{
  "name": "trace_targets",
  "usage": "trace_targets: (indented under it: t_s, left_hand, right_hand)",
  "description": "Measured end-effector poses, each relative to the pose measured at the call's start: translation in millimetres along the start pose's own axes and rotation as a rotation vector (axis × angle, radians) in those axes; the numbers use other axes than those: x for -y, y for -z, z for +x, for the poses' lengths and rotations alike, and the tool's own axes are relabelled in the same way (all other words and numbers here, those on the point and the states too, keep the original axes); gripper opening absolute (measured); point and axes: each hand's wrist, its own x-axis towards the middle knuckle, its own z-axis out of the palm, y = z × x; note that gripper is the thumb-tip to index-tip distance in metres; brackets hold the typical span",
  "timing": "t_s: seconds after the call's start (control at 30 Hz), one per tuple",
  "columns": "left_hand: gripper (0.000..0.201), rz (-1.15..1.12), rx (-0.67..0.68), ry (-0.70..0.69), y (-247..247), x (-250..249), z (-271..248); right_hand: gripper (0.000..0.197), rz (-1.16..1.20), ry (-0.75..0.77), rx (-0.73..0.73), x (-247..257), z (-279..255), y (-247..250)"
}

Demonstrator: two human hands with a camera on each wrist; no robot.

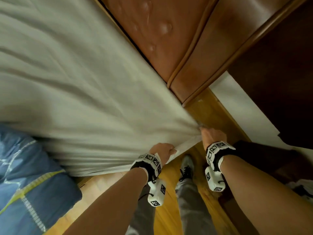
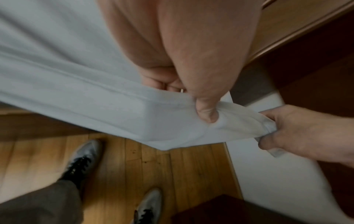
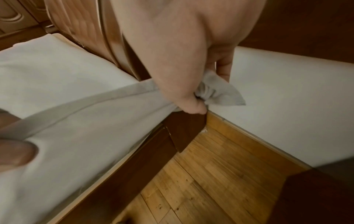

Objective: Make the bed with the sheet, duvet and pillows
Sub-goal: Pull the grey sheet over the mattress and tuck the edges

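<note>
White sheet (image 1: pixel 71 82) spread across the bed, pulled taut toward its corner by the padded headboard (image 1: pixel 152 31). Right hand (image 1: pixel 212 136) clenches the bunched corner; left hand (image 1: pixel 163 150) pinches the hem just beside it. Both hold the edge over bare wooden floor (image 3: pixel 210 174) between bed frame (image 3: pixel 134 174) and white wall (image 3: pixel 287 98)

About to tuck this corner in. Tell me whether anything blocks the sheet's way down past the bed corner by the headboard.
Nothing visible does. Both hands, left hand and right hand, already grip the sheet, and only bare floor shows beside the bed frame.
</note>
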Motion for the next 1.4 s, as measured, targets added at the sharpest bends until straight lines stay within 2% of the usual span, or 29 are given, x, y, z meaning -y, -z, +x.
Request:
trace_targets:
  t_s: [0.07,0.1,0.17,0.2,0.3,0.4,0.57,0.7,0.8,0.93,1.07,1.17,1.23,1.3,1.33,1.4]
  left_hand:
    - [0.047,-0.006,0.055,0.017,-5,6,1]
    - [0.053,-0.019,0.081,0.023,-5,9,0]
    - [0.065,-0.074,0.060,0.041,0,16,-2]
    - [0.063,-0.094,0.009,0.053,5,19,-3]
    - [0.047,-0.101,-0.137,0.093,32,37,-8]
    - [0.042,-0.109,-0.150,0.131,62,60,-23]
    - [0.038,-0.167,-0.277,0.161,113,112,-88]
    - [0.037,-0.252,-0.395,0.317,121,184,-169]
    - [0.038,-0.388,-0.477,0.497,94,234,-241]
    - [0.033,-0.597,-0.572,0.713,12,283,-336]
    - [0.047,-0.873,-0.615,0.945,-88,325,-401]
    - [0.073,-1.204,-0.764,1.067,-157,363,-423]
    - [0.096,-1.507,-0.927,1.105,-197,394,-423]
    - [0.114,-1.806,-0.966,1.084,-226,425,-416]
    - [0.112,-1.941,-0.960,1.031,-234,441,-412]
    - [0.086,-2.123,-0.939,0.842,-235,472,-406]
  right_hand:
    - [0.049,-0.014,0.027,0.065,5,1,-7]
    - [0.063,-0.009,0.046,0.096,10,1,-11]
    - [0.082,0.037,0.078,0.148,22,0,-10]
    - [0.081,0.051,0.092,0.161,28,0,-7]
    - [0.052,0.081,0.142,0.162,50,3,8]
    - [0.035,0.166,0.160,0.178,77,2,33]
    - [0.041,0.176,0.243,0.146,143,-24,95]
    - [0.046,0.120,0.388,0.169,222,-59,132]
    - [0.048,0.020,0.521,0.175,287,-96,136]
    - [0.061,-0.095,0.686,0.223,368,-165,106]
    - [0.097,-0.128,0.778,0.312,438,-233,55]
    - [0.130,-0.066,0.767,0.385,486,-260,-4]
    - [0.146,-0.067,0.664,0.399,513,-266,-47]
    - [0.150,-0.045,0.550,0.352,534,-271,-83]
    - [0.147,0.028,0.500,0.306,544,-272,-95]
    - [0.125,0.225,0.448,0.187,567,-270,-109]
